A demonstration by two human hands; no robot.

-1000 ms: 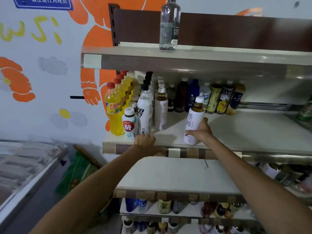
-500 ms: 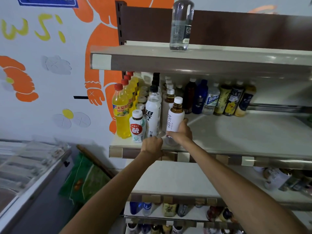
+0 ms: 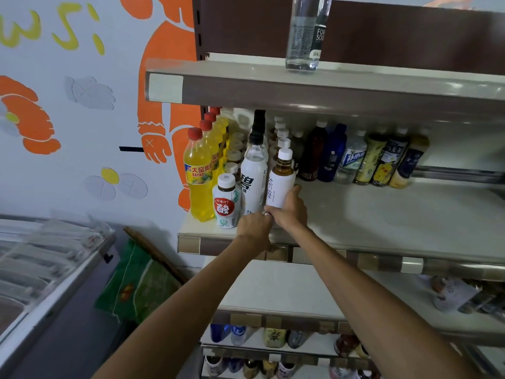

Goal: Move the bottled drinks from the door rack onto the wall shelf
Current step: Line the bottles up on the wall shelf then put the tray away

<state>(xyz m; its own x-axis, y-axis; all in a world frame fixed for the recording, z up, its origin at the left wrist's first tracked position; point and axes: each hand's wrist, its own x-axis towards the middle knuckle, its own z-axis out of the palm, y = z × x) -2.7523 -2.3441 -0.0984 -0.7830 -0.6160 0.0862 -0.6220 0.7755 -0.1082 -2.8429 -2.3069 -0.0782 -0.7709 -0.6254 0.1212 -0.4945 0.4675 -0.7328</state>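
Observation:
My right hand [image 3: 290, 212] grips the lower part of a white-labelled tea bottle [image 3: 281, 181] with a white cap, which stands upright on the wall shelf [image 3: 369, 214] at the front of a row of like bottles. My left hand [image 3: 255, 225] is curled at the shelf's front edge, touching the right hand near the bottle's base; whether it holds anything is hidden. To the left stand a white bottle with a black cap [image 3: 254, 179], a small red-labelled bottle [image 3: 226, 205] and yellow soda bottles [image 3: 198, 176].
A row of mixed bottles [image 3: 363, 157] lines the back of the shelf. A clear soda-water bottle [image 3: 306, 34] stands on the upper shelf [image 3: 273, 86]. Lower shelves [image 3: 273, 294] hold more drinks. A glass-topped freezer [image 3: 41, 269] sits at the left.
My right hand has slid the tea bottle leftward along the shelf into the row beside the black-capped bottle. My left hand stayed at the shelf's front edge and now touches the right hand.

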